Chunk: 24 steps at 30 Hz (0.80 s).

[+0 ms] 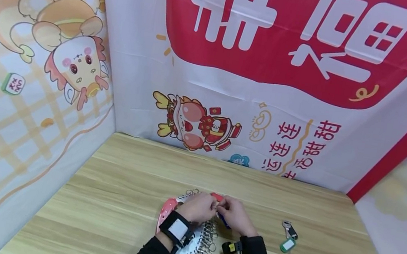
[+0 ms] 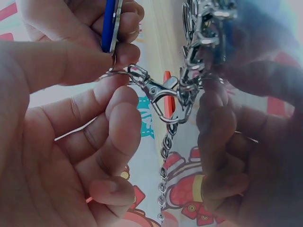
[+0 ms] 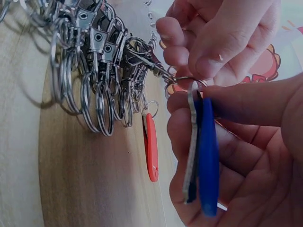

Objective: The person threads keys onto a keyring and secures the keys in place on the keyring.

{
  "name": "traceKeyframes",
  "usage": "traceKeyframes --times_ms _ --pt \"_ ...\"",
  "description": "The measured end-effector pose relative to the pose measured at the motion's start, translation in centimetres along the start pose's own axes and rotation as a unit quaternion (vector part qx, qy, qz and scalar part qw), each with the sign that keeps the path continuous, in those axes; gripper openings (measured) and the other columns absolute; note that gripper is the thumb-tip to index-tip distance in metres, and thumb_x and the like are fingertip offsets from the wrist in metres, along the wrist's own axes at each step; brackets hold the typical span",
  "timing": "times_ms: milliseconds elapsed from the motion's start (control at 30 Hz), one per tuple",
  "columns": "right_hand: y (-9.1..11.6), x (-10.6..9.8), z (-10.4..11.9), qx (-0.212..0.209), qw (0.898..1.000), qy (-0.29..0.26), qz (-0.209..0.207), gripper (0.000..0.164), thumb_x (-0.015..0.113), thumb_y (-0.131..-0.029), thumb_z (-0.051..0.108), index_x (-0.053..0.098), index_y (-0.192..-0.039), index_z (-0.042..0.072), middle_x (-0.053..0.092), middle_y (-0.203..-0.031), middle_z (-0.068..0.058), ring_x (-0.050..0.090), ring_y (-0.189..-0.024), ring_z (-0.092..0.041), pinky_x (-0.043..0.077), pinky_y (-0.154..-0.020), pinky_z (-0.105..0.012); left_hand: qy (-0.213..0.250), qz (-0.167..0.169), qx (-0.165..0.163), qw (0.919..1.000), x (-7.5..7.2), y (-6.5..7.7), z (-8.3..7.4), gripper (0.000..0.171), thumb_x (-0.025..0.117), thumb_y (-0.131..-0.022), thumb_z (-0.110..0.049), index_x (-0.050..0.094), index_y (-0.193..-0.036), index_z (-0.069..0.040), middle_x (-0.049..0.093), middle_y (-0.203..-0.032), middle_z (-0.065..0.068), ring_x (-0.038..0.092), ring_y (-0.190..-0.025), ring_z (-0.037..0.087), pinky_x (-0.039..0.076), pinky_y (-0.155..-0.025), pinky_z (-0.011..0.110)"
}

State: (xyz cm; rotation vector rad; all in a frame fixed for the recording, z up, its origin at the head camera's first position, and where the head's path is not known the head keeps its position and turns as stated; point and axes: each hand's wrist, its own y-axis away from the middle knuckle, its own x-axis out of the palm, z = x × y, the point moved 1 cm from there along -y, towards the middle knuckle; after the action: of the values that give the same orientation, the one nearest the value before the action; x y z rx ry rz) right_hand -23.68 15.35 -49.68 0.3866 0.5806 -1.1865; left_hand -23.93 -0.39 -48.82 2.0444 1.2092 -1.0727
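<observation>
Above the bunch of metal key rings and clasps (image 1: 206, 241), my left hand (image 1: 199, 207) and right hand (image 1: 235, 215) meet. Thumb and forefinger of the left hand pinch a split key ring (image 3: 183, 78), linked to a silver swivel clasp (image 2: 158, 92). A silver key (image 3: 191, 151) and a blue key tag (image 3: 208, 165) are on this ring. My right hand holds them near the ring, its thumb at their upper end. Beside the clasps hangs a red key tag (image 3: 150, 149). The right half of the left wrist view is a dim, mirrored-looking picture.
The clasps surround a white round piece (image 1: 189, 248), with a pink-red part (image 1: 165, 213) at its left, partly hidden by the left wrist. Toward the right of the wooden table (image 1: 96, 207) lie a key (image 1: 286, 225) and a green key tag (image 1: 287, 245).
</observation>
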Motion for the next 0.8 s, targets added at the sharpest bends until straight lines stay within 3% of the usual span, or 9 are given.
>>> traceKeyframes --times_ms 333,800 --pt "-0.04 0.0 0.1 -0.004 1.0 0.003 -0.018 0.009 0.061 -0.089 0.002 0.059 -0.081 0.006 0.056 -0.073 -0.001 0.049 -0.06 -0.014 0.04 -0.052 -0.026 -0.024 -0.003 0.017 0.9995 -0.19 0.12 -0.13 0.036 0.055 -0.092 -0.018 0.043 -0.058 -0.015 0.039 -0.049 -0.004 0.043 -0.041 0.012 0.034 -0.044 0.026" --pt "0.11 -0.11 0.12 -0.029 1.0 0.009 0.006 0.008 0.06 -0.091 0.006 0.06 -0.084 0.009 0.06 -0.076 -0.002 0.052 -0.061 -0.013 0.043 -0.054 -0.026 -0.018 -0.014 0.013 0.9996 -0.2 0.09 -0.2 0.038 0.054 -0.091 -0.016 0.043 -0.055 -0.014 0.036 -0.045 -0.005 0.042 -0.039 0.012 0.034 -0.044 0.026"
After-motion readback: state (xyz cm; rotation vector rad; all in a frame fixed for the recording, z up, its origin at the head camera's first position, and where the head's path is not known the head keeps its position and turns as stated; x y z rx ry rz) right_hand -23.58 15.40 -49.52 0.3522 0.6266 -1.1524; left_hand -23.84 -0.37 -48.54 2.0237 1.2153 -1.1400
